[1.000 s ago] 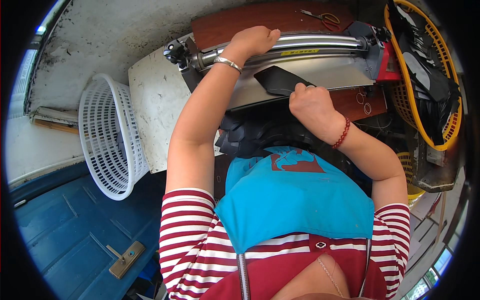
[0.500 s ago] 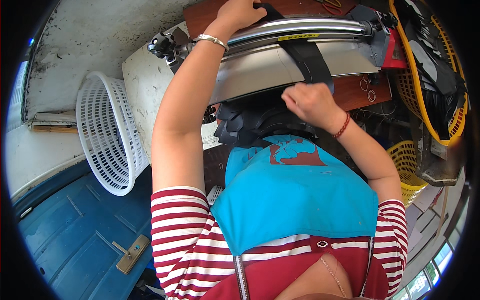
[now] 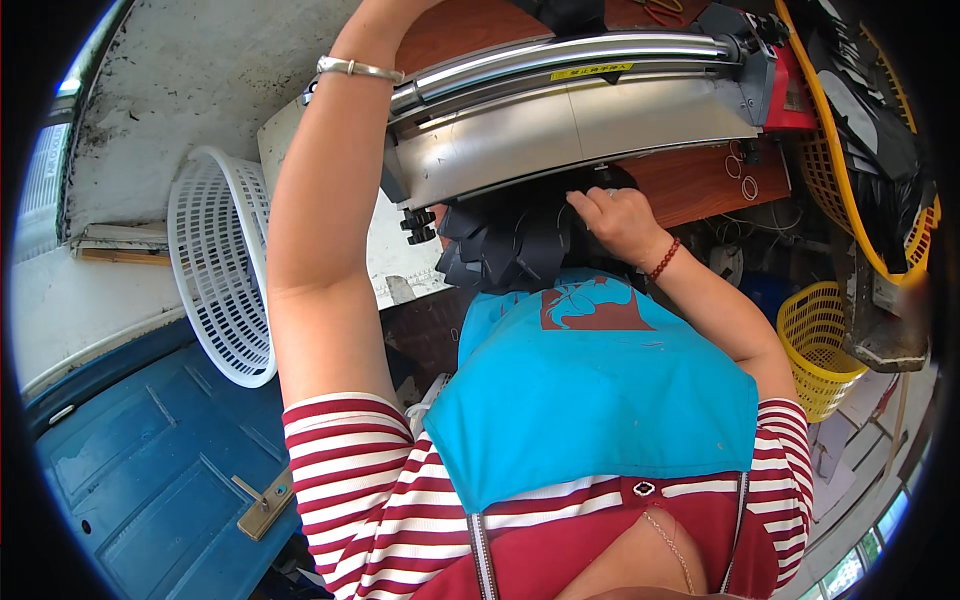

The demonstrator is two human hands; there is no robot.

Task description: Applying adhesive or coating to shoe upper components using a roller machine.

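Note:
My left hand (image 3: pixel 405 8) is at the top edge, beyond the roller machine (image 3: pixel 570 115); its fingers are cut off by the frame. To its right, behind the silver rollers, lies a black strip (image 3: pixel 575 14). My right hand (image 3: pixel 622 222) is closed, with thumb and fingers bent against a black piece (image 3: pixel 610 180) in front of the machine's metal plate; the fingertips are partly hidden. A pile of overlapping black strips (image 3: pixel 515 240) rests between the machine and my blue apron (image 3: pixel 590 390).
A white basket (image 3: pixel 222 265) stands at the left above a blue door panel (image 3: pixel 160 450). On the right is a yellow-orange basket (image 3: pixel 855 200) with black pieces, and a smaller yellow basket (image 3: pixel 815 350) sits below it. Scissors (image 3: pixel 665 10) lie on the brown table (image 3: pixel 690 185).
My left hand has moved up and left, mostly out of view. The black strip across the metal plate is now beyond the rollers. My right hand has come down to the black pieces.

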